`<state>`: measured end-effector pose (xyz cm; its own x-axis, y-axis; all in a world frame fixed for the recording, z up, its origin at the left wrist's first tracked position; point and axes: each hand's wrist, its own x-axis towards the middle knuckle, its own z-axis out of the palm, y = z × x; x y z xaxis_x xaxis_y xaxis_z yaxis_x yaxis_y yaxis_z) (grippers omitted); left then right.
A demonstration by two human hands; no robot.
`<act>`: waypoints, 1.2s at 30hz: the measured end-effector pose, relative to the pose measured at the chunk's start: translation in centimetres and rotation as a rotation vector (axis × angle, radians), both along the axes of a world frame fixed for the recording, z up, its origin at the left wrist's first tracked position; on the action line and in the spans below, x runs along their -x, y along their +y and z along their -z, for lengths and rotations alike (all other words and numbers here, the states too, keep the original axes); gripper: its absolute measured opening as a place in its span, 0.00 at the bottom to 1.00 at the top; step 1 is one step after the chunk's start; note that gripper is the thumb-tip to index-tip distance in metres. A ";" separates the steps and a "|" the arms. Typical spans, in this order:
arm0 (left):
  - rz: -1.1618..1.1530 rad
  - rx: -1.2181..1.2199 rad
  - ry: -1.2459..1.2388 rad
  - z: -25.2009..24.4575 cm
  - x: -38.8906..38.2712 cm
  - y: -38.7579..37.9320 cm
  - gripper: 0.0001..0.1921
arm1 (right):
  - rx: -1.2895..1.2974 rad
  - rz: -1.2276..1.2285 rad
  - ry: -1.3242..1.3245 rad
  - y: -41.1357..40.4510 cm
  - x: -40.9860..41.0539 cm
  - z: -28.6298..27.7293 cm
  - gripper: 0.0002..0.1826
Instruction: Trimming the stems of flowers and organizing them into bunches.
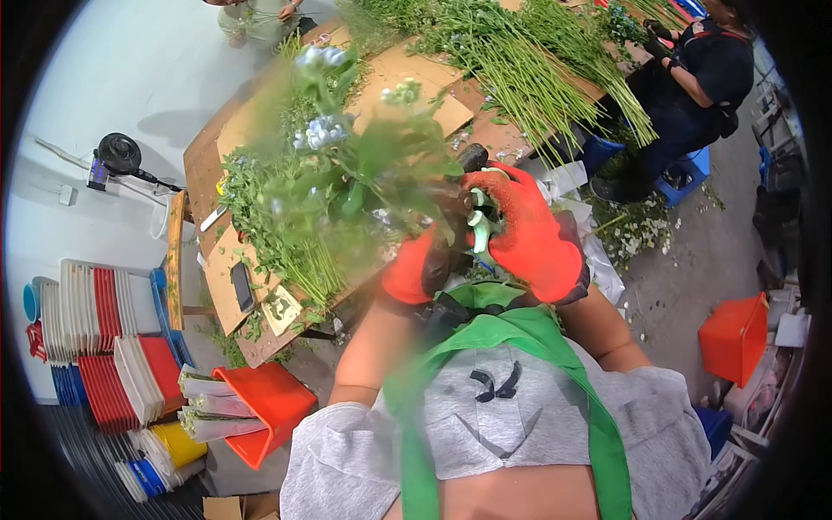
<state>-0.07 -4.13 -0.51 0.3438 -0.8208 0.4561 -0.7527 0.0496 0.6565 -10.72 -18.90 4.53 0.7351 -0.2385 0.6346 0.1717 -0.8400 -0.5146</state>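
Observation:
My right hand (536, 237), in a red work glove with dark fingertips, is closed around a pale green hand tool (480, 231), perhaps pruning shears; its far end is hidden. My left hand (416, 263), gloved alike, holds a leafy stem (390, 162) with pale blue flowers, close to the camera and partly blurred. Both hands are together over the near side of the table. To their left, a pile of cut blue-flowered stems (312, 260) lies on the wooden table (260, 351), beside a dark phone (242, 286).
Long green stems (539, 84) cover the table's far side. A co-worker (702, 84) sits at right on a blue stool (686, 175); another person (257, 19) stands at far left. An orange bin (273, 409) holds wrapped bunches; another orange bin (734, 338) is at right.

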 end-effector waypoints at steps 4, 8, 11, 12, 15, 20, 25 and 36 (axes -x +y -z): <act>0.157 0.097 0.627 0.8 -0.3 -0.3 0.18 | -0.398 0.109 0.012 0.6 0.5 0.9 0.27; 0.047 0.338 0.982 -4.9 1.4 -2.5 0.18 | -0.632 0.127 0.037 -0.2 0.9 1.4 0.28; -0.018 0.352 0.968 -3.1 1.3 -1.5 0.20 | -0.700 -0.011 0.014 0.3 0.4 1.8 0.29; 0.008 0.372 1.175 -1.8 0.9 -1.0 0.20 | -0.703 -0.028 0.052 0.7 0.3 1.9 0.30; 0.128 0.317 1.201 0.7 0.0 0.0 0.19 | -0.686 -0.070 0.100 0.9 0.5 2.0 0.29; -0.145 -0.099 0.199 -1.8 0.1 1.5 0.20 | -0.712 -0.011 0.287 1.6 1.1 0.7 0.31; -0.123 -0.116 0.026 2.3 -0.8 2.8 0.21 | -0.689 -0.028 0.220 2.1 1.5 2.0 0.33; -0.010 0.089 0.580 3.0 0.0 1.7 0.18 | -0.615 -0.043 0.143 2.2 1.8 4.0 0.35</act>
